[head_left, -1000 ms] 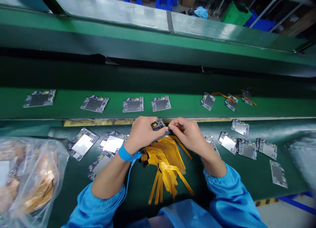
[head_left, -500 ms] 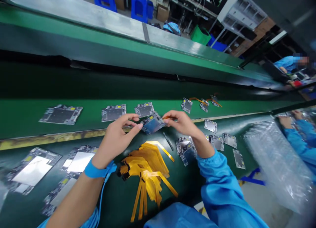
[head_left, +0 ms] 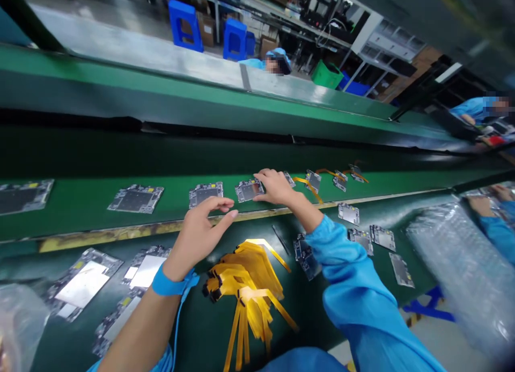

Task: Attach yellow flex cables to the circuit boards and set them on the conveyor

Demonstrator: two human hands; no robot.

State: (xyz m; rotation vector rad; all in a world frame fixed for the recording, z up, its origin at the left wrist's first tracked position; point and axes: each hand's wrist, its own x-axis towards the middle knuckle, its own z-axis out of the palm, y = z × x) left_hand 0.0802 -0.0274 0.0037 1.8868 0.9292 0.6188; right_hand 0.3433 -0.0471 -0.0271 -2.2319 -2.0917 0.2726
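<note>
The right hand (head_left: 276,186) rests on a circuit board (head_left: 249,190) on the green belt (head_left: 80,205), fingers seemingly pinching its edge. The left hand (head_left: 201,230) hovers half-open, holding nothing, above the belt's near edge.

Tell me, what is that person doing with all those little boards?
A person in blue sleeves works at a green conveyor belt. The right hand reaches out and rests on a small circuit board lying on the belt. The left hand hovers open and holds nothing. A pile of yellow ribbon cables lies on the near bench, with more boards beside it.
</note>
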